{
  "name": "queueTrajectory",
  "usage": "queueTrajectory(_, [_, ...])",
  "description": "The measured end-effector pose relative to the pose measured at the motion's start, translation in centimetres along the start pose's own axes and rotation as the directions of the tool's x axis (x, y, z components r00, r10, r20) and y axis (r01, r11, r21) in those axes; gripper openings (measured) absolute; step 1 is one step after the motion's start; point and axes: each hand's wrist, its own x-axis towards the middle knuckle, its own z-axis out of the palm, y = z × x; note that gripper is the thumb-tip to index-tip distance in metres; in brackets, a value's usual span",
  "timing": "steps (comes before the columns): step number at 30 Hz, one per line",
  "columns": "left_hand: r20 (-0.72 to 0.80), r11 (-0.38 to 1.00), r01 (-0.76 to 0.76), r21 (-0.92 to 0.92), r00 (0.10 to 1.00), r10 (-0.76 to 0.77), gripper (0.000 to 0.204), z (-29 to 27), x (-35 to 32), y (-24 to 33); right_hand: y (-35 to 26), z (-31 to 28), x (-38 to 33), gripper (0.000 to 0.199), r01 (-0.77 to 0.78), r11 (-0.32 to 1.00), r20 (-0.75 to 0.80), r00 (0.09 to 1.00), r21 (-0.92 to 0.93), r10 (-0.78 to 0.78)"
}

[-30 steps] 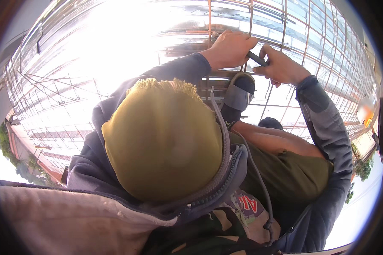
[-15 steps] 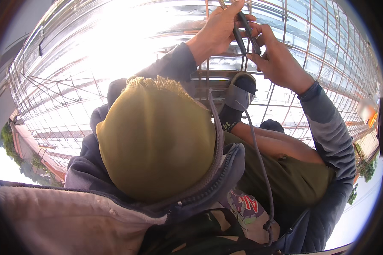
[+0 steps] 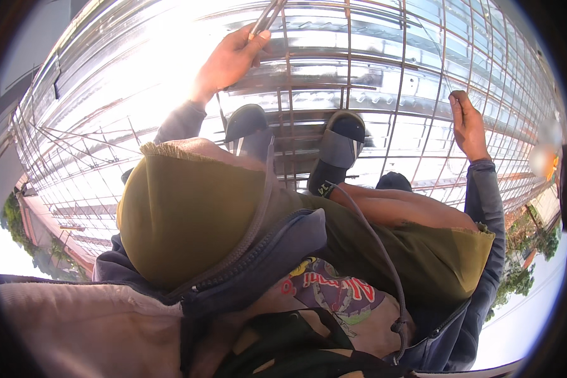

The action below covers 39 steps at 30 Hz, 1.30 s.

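My left hand (image 3: 233, 62) is raised at the upper middle, its fingers closed round two-handled pliers (image 3: 268, 19). Their jaws cannot be made out, and they reach toward the top edge of the picture. Farther right, my right hand (image 3: 469, 127) is held low over the steel bar mesh (image 3: 397, 104). Its thumb and fingers pinch a thin wire (image 3: 446, 69) that runs up and away from the fingertips. The two hands are well apart.
Shiny ribbed metal decking (image 3: 321, 44) lies under the mesh, with strong glare at the left. My sandalled feet (image 3: 341, 135) rest on the bars between my bent knees. A blurred figure with orange (image 3: 551, 169) is at the far right.
My hands were together on the black-handled pliers and have parted. My left hand moved left with the pliers; my right hand let go of them and moved right and down.
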Motion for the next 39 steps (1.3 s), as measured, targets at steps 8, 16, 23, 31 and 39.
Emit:
queueTrajectory(8, [0.292, 0.649, -0.488, 0.584, 0.872, 0.394, 0.056, 11.0, -5.8, -1.9, 0.8, 14.1, -8.4, 0.023, -0.134, 0.975, 0.108, 0.987, 0.175, 0.117])
queueTrajectory(16, [0.116, 0.999, -0.006, -0.054, 0.993, 0.012, 0.040, 9.9, 0.5, 3.9, -2.0, 13.6, -8.8, 0.015, 0.006, 0.939, 0.134, 0.989, 0.344, -0.055])
queueTrajectory(23, [0.298, 0.989, 0.098, -0.114, 0.953, -0.060, 0.030, 9.9, 3.7, 3.9, -2.2, 13.2, -6.0, 0.019, 0.101, 0.969, 0.182, 0.973, 0.227, -0.144])
queueTrajectory(31, [0.332, 0.990, -0.064, -0.124, 0.938, 0.102, 0.027, 13.2, 3.6, 5.3, -10.8, 12.8, 2.1, 0.040, -0.062, 0.679, 0.221, 0.964, 0.731, -0.150])
queueTrajectory(39, [0.081, 0.825, -0.417, 0.382, 0.904, 0.420, 0.032, 11.5, 7.4, 3.7, -7.6, 14.9, 3.9, 0.019, -0.148, 0.860, 0.075, 0.989, 0.489, 0.128])
